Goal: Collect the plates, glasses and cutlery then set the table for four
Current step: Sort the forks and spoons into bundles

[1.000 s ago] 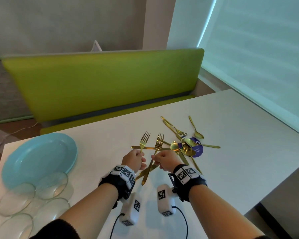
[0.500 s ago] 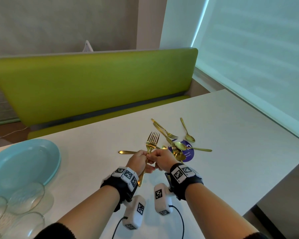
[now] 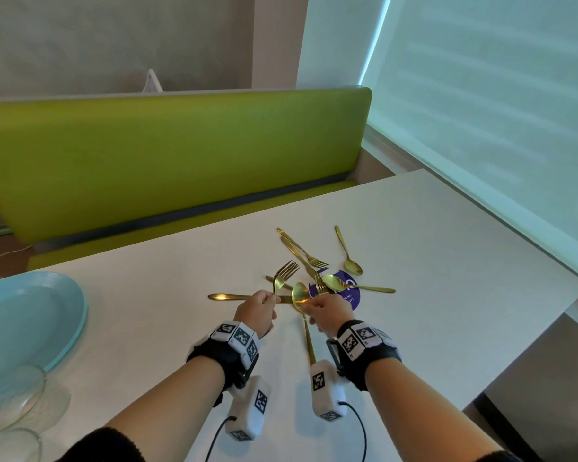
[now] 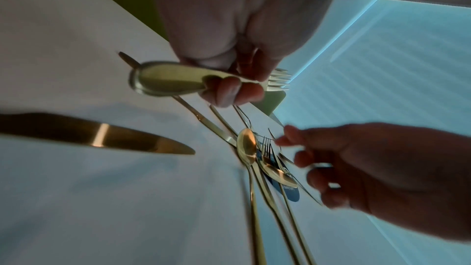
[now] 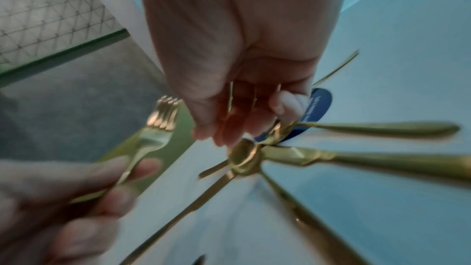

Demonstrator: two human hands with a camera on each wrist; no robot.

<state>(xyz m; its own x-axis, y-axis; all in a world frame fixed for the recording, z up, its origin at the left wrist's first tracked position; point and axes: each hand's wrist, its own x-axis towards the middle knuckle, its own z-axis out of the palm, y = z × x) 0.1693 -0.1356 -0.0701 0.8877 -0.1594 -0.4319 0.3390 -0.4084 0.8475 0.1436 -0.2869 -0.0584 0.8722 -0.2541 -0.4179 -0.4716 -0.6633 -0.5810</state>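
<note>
Gold cutlery lies in a loose pile point(image 3: 317, 275) on the white table point(image 3: 447, 261). My left hand point(image 3: 269, 300) grips gold forks point(image 3: 286, 271) by their handles, tines up and away from me; the left wrist view shows the fingers curled round the forks point(image 4: 178, 80). My right hand point(image 3: 309, 305) hovers over the pile with fingers loosely extended and nothing in them, just above a spoon point(image 3: 300, 292) whose handle runs back toward me. The right wrist view shows those fingertips point(image 5: 224, 136) over the spoon bowl point(image 5: 243, 160). A knife point(image 3: 227, 297) lies flat left of my hands.
A pale blue plate point(image 3: 30, 315) sits at the left with clear glass pieces point(image 3: 10, 395) in front of it. A round purple sticker point(image 3: 349, 296) lies under the pile. A green bench point(image 3: 167, 155) runs behind the table; the table's edge point(image 3: 528, 345) drops off at the right.
My right hand passed its fork to the left hand, let go and moved right over the pile. The left hand now holds the forks together. My head turned right, shifting the plate leftward.
</note>
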